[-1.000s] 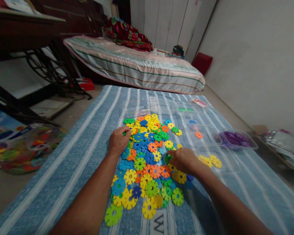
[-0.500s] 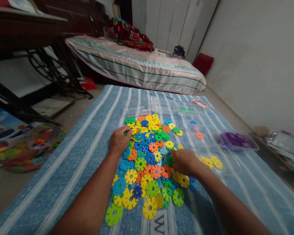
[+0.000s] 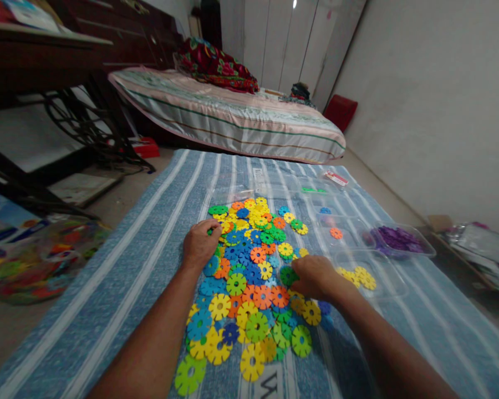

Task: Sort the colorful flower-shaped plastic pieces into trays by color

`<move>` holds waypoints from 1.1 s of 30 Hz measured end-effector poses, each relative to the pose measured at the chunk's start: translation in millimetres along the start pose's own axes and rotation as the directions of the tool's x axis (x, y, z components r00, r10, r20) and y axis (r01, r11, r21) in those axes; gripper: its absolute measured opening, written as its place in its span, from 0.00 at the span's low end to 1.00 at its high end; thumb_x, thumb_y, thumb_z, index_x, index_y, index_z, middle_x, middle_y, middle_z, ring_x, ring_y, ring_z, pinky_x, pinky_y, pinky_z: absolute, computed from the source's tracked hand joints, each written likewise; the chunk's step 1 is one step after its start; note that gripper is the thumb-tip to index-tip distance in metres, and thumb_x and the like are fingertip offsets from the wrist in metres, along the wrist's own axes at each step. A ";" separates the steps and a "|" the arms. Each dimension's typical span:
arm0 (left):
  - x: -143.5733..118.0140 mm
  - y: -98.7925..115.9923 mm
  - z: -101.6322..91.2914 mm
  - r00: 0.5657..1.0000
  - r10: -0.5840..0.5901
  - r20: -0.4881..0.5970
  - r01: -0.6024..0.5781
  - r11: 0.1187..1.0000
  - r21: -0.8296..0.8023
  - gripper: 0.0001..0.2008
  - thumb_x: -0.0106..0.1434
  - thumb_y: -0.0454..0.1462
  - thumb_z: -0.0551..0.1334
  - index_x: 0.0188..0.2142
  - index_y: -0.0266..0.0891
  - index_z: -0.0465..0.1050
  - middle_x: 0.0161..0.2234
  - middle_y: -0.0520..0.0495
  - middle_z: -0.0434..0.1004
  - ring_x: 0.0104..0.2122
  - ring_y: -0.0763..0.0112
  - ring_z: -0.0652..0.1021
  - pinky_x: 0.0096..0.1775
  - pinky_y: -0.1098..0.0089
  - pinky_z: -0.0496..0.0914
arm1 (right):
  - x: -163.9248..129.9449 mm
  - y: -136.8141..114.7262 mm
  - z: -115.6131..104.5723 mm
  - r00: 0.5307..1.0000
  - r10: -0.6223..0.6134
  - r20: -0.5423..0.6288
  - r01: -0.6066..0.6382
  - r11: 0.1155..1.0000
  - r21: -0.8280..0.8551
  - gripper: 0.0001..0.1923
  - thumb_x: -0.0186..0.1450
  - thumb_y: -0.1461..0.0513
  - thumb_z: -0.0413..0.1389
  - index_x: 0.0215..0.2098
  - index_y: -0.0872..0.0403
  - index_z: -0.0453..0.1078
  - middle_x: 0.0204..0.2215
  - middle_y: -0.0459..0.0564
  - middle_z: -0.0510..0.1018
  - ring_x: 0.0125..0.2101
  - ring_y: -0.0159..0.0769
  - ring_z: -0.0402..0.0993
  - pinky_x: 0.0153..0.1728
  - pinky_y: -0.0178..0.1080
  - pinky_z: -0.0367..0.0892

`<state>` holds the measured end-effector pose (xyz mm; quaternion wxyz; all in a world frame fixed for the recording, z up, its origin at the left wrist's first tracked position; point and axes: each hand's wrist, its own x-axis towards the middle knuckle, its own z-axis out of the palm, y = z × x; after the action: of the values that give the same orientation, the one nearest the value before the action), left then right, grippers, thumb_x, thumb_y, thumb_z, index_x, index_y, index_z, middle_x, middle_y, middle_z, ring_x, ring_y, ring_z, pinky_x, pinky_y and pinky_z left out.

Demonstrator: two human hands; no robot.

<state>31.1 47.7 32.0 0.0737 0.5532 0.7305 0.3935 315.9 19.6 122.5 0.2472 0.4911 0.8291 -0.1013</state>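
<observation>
On the blue striped woven mat (image 3: 120, 288), amid scattered multicoloured notched plastic discs (image 3: 249, 266). Left hand (image 3: 199, 244) fingers curled, pinching a green disc (image 3: 210, 228) at the pile's left edge. Right hand (image 3: 314, 275) closed on another green disc (image 3: 289, 275), apparently for picking out.

flat multicoloured flower-shaped discs (image 3: 249, 277) heaped overlapping on striped mat (image 3: 128, 288).

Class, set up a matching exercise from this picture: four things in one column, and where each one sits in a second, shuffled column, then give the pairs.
Things:
1. left hand
2. right hand
3. purple pieces
4. red patterned blanket

Places:
A. on the bed at the back
B. in a clear tray at the right edge of the mat
C. on the pile's left edge, by a green disc
D. on the pile's right side, fingers on a green disc

Pairs: 1-C, 2-D, 3-B, 4-A
</observation>
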 end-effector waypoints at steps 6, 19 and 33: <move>0.5 1.4 -1.4 1.000 0.002 0.002 -0.002 1.000 -0.010 0.10 0.57 0.41 0.57 0.30 0.45 0.77 0.42 0.49 0.84 0.46 0.63 0.80 0.54 0.65 0.70 | -1.7 2.8 -4.1 1.000 -0.003 -0.022 0.003 1.000 0.014 0.18 0.62 0.56 0.62 0.48 0.54 0.78 0.46 0.61 0.83 0.47 0.54 0.80 0.40 0.43 0.72; 0.5 2.6 -2.4 1.000 -0.008 0.015 0.008 1.000 0.000 0.10 0.58 0.40 0.57 0.31 0.44 0.77 0.44 0.48 0.84 0.48 0.62 0.80 0.55 0.65 0.70 | 0.3 16.0 4.3 0.997 -0.071 -0.032 0.071 0.997 0.011 0.15 0.61 0.63 0.58 0.45 0.54 0.79 0.42 0.59 0.84 0.44 0.51 0.81 0.36 0.39 0.69; 0.7 -2.0 -0.9 1.000 0.003 -0.006 -0.003 1.000 -0.009 0.10 0.57 0.42 0.58 0.31 0.45 0.78 0.43 0.50 0.84 0.47 0.63 0.80 0.54 0.65 0.71 | -4.3 25.6 -4.8 0.969 -0.217 -0.117 0.242 0.932 0.269 0.06 0.59 0.66 0.59 0.32 0.52 0.79 0.29 0.44 0.81 0.29 0.31 0.72 0.27 0.33 0.52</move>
<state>28.8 47.7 31.5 0.0736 0.5527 0.7283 0.3984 338.3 31.1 130.8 0.1260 0.4248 0.8677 -0.2252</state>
